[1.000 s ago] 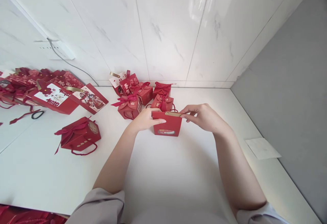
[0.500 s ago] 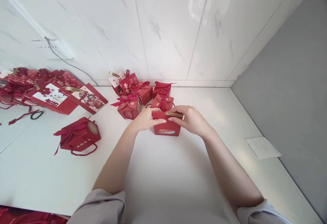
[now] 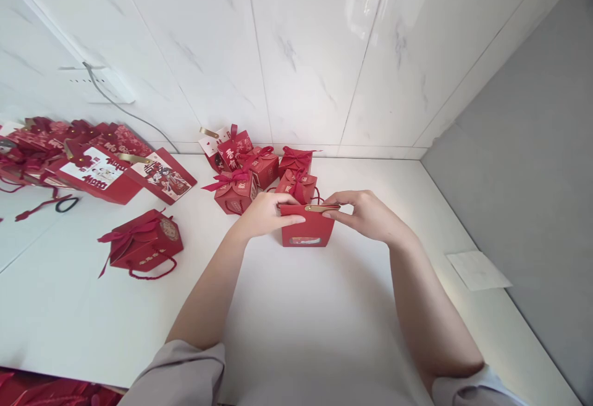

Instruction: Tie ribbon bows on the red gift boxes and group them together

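While your left hand (image 3: 267,214) grips the top left corner of the red box (image 3: 308,227), thumb on its front face and fingers behind, your right hand (image 3: 365,215) pinches the gold strap (image 3: 317,208) at the top right corner. The box stands upright on the counter (image 3: 296,313) in front of you, its small window facing you. Just behind it you have a ribboned box (image 3: 296,185), with more ribbon-tied boxes clustered toward the tiled wall (image 3: 306,54). To your left, a corded box (image 3: 148,245) sits apart, near a black ring (image 3: 67,204), and a pile of red packages (image 3: 99,174) lies beyond. To your right, white paper (image 3: 479,270) lies at the counter's edge.
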Motion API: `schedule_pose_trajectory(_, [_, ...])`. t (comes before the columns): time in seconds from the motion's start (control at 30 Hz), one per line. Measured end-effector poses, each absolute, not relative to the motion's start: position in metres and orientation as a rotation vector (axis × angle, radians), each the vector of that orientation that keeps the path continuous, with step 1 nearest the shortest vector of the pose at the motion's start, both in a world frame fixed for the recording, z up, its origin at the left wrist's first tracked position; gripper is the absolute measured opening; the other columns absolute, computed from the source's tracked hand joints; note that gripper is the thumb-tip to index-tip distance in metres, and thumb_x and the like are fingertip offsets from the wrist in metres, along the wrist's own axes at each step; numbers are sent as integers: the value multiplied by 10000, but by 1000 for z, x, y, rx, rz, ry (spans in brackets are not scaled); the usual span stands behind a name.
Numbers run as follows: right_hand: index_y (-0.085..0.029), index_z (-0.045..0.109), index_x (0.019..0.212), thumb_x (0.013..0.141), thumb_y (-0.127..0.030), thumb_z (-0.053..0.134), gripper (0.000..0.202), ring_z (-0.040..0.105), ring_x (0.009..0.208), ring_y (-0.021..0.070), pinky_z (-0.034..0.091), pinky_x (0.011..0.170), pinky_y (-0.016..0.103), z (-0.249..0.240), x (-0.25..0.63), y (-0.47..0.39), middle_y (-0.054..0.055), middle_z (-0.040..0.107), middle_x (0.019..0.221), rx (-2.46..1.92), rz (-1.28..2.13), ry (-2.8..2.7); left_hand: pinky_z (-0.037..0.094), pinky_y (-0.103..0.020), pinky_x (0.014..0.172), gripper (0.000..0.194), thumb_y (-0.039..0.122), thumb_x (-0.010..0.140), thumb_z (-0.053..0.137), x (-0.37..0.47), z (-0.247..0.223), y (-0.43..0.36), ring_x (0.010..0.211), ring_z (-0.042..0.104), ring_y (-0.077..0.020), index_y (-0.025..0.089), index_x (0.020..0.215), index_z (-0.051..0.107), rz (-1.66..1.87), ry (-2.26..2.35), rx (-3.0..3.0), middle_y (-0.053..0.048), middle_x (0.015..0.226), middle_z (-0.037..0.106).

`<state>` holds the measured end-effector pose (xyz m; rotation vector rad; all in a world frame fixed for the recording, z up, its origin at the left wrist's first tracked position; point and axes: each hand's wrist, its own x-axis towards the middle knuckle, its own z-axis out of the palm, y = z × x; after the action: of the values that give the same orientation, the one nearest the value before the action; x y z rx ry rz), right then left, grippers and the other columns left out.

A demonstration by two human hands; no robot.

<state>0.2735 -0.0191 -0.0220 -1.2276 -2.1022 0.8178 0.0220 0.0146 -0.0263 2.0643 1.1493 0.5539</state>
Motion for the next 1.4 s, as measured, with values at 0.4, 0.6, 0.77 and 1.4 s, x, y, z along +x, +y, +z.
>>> schedule_pose_trajectory(0.4, [-318,681,1176,943,-164,524,320,664,949,182,532,798,329,-26,262,-20,5,714,1115,-889,678,-2149,500,-263,738,230,385,875,609,34,-23,6,820,672,-168,227,955,755,706,1101,2129,7,914,753])
schedule_pose_trajectory(0.6, [-333,683,1192,953,-188,532,318,657,931,174,537,765,318,-28,268,-16,20,715,1095,-863,651,-2176,519,-278,789,248,391,854,635,31,-26,8,878,685,-190,235,991,771,716,1096,2059,-10,961,763])
schedule_pose_trajectory(0.77, [-355,695,1169,952,-201,542,308,657,949,185,541,816,350,-29,275,-14,22,717,1099,-882,551,-2226,524,-301,818,284,411,873,606,31,-24,7,906,687,-207,233,1026,767,690,1096,2029,-23,985,762])
schedule_pose_trajectory(1.4, [-289,718,1084,969,-210,508,252,670,992,207,502,812,367,-30,263,-20,52,694,1187,-917,15,-2337,450,-271,634,287,396,882,557,33,-22,4,779,653,-187,235,962,781,701,1146,2102,-9,883,761])
